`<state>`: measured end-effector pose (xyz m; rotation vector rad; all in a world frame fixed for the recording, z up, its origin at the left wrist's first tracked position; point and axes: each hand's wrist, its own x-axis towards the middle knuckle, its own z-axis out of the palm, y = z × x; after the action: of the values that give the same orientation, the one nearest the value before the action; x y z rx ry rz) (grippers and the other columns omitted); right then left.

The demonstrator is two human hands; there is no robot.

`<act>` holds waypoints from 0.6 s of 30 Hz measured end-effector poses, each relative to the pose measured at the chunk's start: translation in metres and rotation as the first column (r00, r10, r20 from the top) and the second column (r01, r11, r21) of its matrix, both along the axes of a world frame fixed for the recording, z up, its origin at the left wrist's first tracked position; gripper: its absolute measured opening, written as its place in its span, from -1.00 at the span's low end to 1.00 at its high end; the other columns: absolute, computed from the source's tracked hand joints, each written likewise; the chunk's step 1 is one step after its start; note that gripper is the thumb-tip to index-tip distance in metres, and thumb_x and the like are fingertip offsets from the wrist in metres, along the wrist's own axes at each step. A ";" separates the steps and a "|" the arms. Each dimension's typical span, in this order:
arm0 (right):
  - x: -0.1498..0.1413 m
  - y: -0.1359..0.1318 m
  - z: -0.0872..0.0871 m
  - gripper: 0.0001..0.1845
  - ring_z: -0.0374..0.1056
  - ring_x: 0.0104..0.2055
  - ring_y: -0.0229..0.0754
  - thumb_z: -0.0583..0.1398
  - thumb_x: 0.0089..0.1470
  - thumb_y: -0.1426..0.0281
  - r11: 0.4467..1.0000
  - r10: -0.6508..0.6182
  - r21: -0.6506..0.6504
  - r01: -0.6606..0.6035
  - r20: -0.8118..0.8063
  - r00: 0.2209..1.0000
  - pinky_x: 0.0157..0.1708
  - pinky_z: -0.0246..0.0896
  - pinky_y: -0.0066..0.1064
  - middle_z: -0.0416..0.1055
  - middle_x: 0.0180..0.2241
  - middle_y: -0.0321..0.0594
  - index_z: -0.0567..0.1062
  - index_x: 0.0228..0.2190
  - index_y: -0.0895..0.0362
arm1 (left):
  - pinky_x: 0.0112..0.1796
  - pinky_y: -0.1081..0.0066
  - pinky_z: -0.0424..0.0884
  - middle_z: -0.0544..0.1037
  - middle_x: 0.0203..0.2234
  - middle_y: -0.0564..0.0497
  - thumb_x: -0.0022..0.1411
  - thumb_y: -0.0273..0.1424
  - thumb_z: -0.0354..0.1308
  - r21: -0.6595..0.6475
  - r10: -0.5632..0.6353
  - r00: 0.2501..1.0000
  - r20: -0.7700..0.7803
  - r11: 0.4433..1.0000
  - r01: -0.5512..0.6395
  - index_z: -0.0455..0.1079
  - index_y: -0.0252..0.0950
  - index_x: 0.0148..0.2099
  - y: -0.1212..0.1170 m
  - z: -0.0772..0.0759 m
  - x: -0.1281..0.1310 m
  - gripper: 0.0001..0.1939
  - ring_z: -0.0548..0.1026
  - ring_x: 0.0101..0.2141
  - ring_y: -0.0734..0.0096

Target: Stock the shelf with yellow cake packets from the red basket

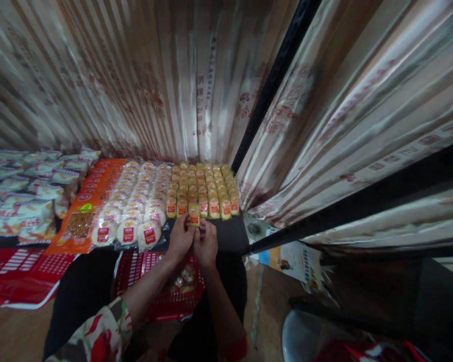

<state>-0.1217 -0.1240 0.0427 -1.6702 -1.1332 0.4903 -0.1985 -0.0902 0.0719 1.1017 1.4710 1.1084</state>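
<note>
Both my hands meet at the front edge of a dark shelf (230, 235), around one small yellow wrapped cake (194, 215) with a red label. My left hand (181, 235) has its fingers closed at the cake's left side. At its lower right, my right hand (206, 242) has its fingers curled in close to the packet. Directly behind stand several rows of the same small yellow cakes (214, 207), lined up upright. To the left lie rows of round white wrapped cakes (127, 231) with red labels.
Orange snack packets (77, 226) and white snack bags (33, 218) fill the shelf's left part. A red basket (126, 271) with wrapped items sits below, between my legs; another red basket (18, 281) is farther left. Black posts (266, 100) and printed curtain-like sheeting (181, 75) border the shelf.
</note>
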 end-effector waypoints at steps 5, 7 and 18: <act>-0.001 0.005 -0.001 -0.64 0.40 -0.16 -0.12 0.04 0.06 0.38 1.000 -0.006 -0.016 0.006 -0.001 1.000 -0.28 0.37 -0.31 0.34 -0.09 -0.02 0.41 -0.09 0.13 | -0.05 0.30 0.35 0.54 -0.22 -0.05 -0.07 -0.60 0.17 0.007 -0.001 1.000 0.026 1.000 0.001 0.41 -0.25 -0.09 0.000 0.001 0.002 -0.57 0.49 -0.19 0.30; -0.001 0.006 -0.003 -0.63 0.40 -0.17 -0.12 0.04 0.06 0.39 1.000 -0.006 -0.016 0.006 0.005 1.000 -0.27 0.37 -0.31 0.35 -0.10 -0.02 0.41 -0.08 0.13 | -0.02 0.28 0.34 0.56 -0.21 -0.05 -0.09 -0.61 0.18 0.002 -0.005 0.999 0.047 1.000 0.005 0.41 -0.24 -0.09 0.000 0.002 0.002 -0.56 0.50 -0.15 0.27; -0.002 0.014 -0.015 -0.58 0.36 -0.08 -0.08 0.02 0.08 0.30 1.000 0.023 0.008 -0.023 -0.014 1.000 -0.18 0.35 -0.23 0.33 -0.08 0.02 0.39 -0.05 0.19 | 0.01 0.22 0.35 0.46 -0.06 -0.22 0.07 -0.50 0.05 0.068 -0.099 0.953 -0.286 0.990 0.124 0.35 -0.42 0.01 -0.003 -0.003 0.003 -0.59 0.44 -0.05 0.20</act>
<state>-0.1235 -0.1103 0.0273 -1.6461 -1.1442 0.5106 -0.1951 -0.0927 0.0686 1.4326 1.5689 0.9708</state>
